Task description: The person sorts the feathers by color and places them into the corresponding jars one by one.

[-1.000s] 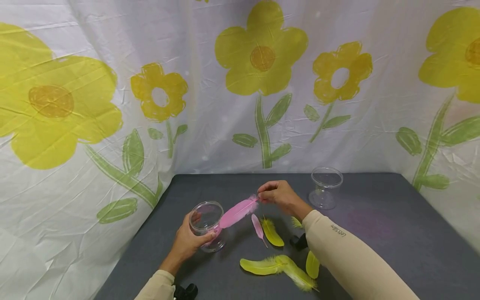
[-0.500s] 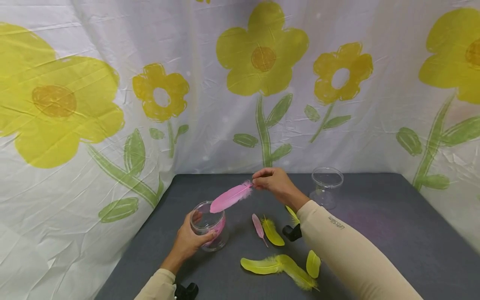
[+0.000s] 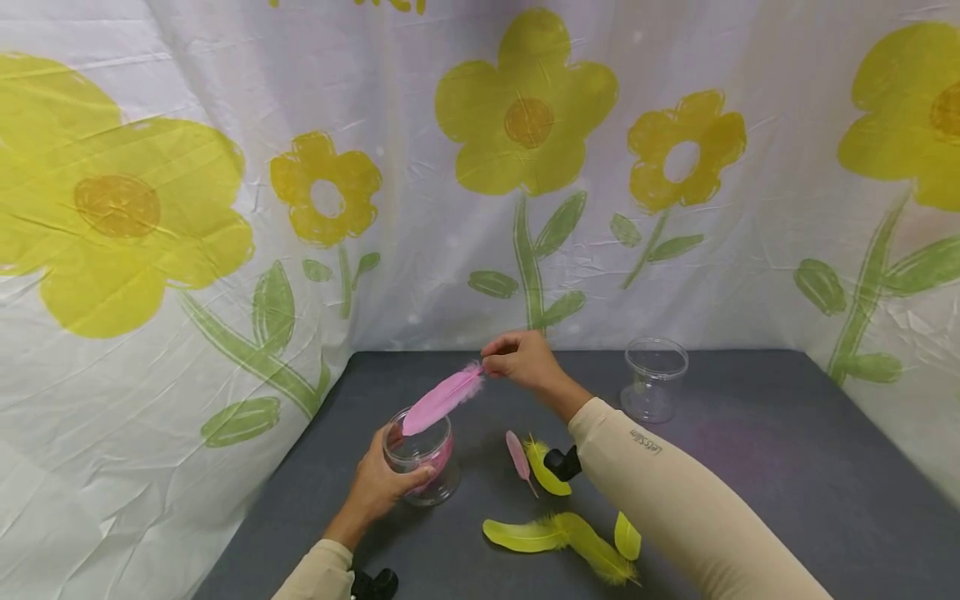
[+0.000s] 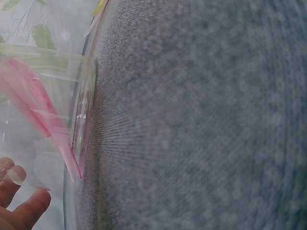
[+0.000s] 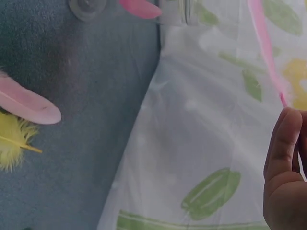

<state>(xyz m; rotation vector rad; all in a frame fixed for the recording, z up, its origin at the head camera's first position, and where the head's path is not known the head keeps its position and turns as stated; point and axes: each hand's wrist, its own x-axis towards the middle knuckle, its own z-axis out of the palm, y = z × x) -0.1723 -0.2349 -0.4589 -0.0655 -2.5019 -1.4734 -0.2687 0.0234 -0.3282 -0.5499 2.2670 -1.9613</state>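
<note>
My left hand (image 3: 382, 477) grips a clear footed cup (image 3: 415, 452) by its side, fingers behind and thumb in front. Pink feathers (image 4: 41, 103) stand inside the cup, as the left wrist view shows. Between thumb and fingers, my right hand (image 3: 527, 367) pinches the quill end of a large pink feather (image 3: 442, 400). That feather slants down to the left, its broad tip at the cup's mouth; whether the tip is below the rim I cannot tell. In the right wrist view the pinched quill (image 5: 283, 99) rises from the fingertips.
A second clear footed cup (image 3: 649, 396) stands at the back right of the dark table (image 3: 742, 483). A small pink feather (image 3: 517, 457) lies beside a yellow feather (image 3: 553, 482). Several other yellow feathers (image 3: 525, 535) lie nearer, partly by the right sleeve. A flower-printed cloth (image 3: 420, 275) hangs behind.
My right hand has risen and moved left with the pink feather. The feather's tip has gone from beside the cup to its mouth. The left hand and cup have hardly moved.
</note>
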